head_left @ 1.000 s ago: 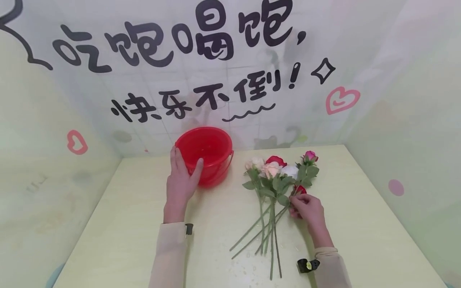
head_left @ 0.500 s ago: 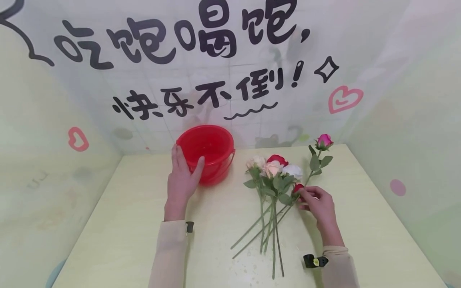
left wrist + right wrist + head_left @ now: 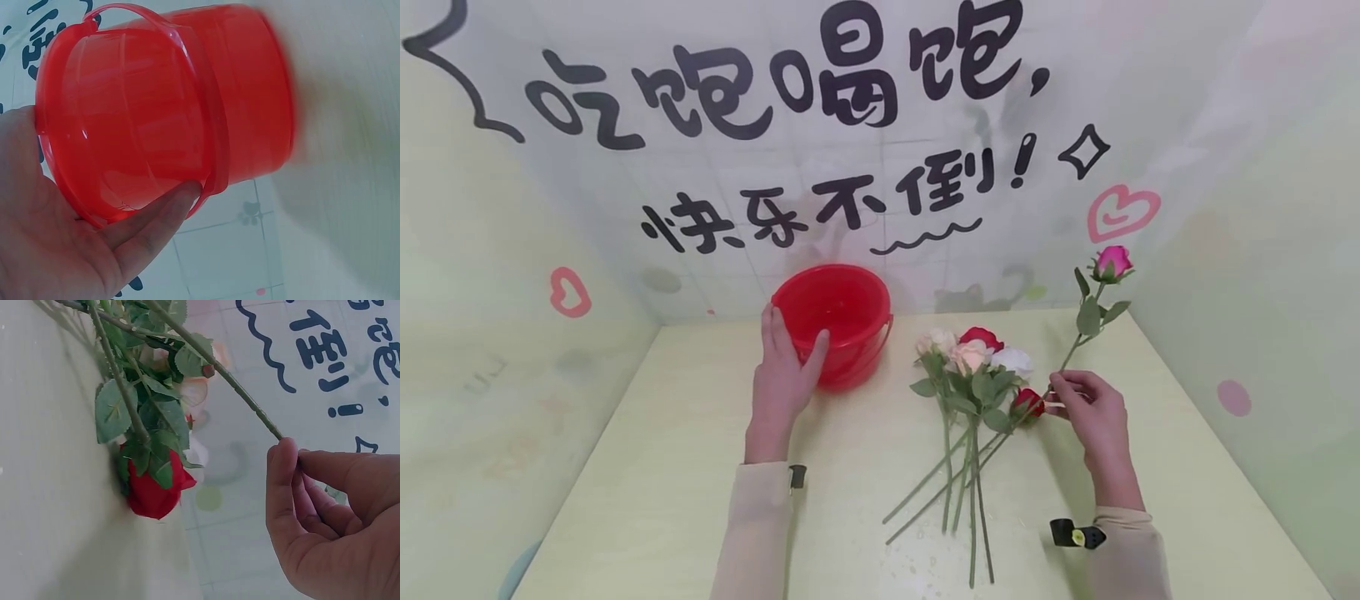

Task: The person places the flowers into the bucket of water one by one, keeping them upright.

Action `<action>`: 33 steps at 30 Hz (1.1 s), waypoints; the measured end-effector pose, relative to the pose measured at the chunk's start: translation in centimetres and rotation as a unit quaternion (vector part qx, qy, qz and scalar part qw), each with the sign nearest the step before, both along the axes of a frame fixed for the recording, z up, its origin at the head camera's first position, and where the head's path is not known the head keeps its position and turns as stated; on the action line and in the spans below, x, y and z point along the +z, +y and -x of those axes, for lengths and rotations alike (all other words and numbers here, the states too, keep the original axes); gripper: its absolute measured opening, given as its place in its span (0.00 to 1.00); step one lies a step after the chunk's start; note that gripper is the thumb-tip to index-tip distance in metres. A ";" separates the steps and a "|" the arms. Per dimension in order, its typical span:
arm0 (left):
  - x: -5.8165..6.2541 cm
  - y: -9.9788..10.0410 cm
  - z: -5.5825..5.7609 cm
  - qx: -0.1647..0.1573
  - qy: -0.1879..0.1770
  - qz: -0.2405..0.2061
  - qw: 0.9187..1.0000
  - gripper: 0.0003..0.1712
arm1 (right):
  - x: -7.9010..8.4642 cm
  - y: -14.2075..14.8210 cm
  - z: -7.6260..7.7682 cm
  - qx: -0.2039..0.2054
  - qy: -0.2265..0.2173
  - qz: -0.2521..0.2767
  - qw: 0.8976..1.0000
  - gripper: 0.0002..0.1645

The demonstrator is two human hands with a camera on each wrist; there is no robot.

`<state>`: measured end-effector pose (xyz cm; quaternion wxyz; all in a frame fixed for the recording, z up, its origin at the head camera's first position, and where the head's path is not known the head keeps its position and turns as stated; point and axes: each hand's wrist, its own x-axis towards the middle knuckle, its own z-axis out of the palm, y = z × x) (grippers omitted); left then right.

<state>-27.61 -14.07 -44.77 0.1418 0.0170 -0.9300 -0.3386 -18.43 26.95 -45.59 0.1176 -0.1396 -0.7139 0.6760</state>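
On the left, my left hand (image 3: 782, 379) rests against the near side of a red plastic bucket (image 3: 850, 367), fingers straight and spread along its outside, thumb near the rim. In the left wrist view the fingers (image 3: 153, 231) lie by the bucket's handle (image 3: 215, 125). My right hand (image 3: 1097, 417) pinches the stem of a pink rose (image 3: 1112, 262) between thumb and fingertips. The rose's head stands up beyond the hand; its stem slants down over a red rose (image 3: 1028, 403), which also shows below the stem (image 3: 240, 390) in the right wrist view.
Cream, peach, white and red roses lie in a bunch (image 3: 972, 358) on the pale table (image 3: 670, 483), stems crossing toward the front. Small wet drops show near the stem ends. A wall (image 3: 752, 175) with black lettering stands right behind the bucket.
My right hand has moved right and slightly up with the pink rose, drawing it out from the other flowers. The red rose now lies apart from my fingers. My left hand stays at the bucket.
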 end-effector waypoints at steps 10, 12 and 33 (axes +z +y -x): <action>0.2 -0.1 -0.1 -0.007 0.005 -0.014 1.000 0.62 | 3.1 -0.8 1.7 -0.048 0.111 0.081 0.989 0.11; 0.2 -0.1 -0.2 -0.009 0.002 -0.018 1.000 0.63 | 3.6 -1.1 2.1 -0.046 0.125 0.092 0.987 0.12; 0.0 -0.4 -0.4 -0.005 0.001 -0.020 1.000 0.64 | 9.3 -3.4 5.8 0.008 0.209 0.092 0.974 0.13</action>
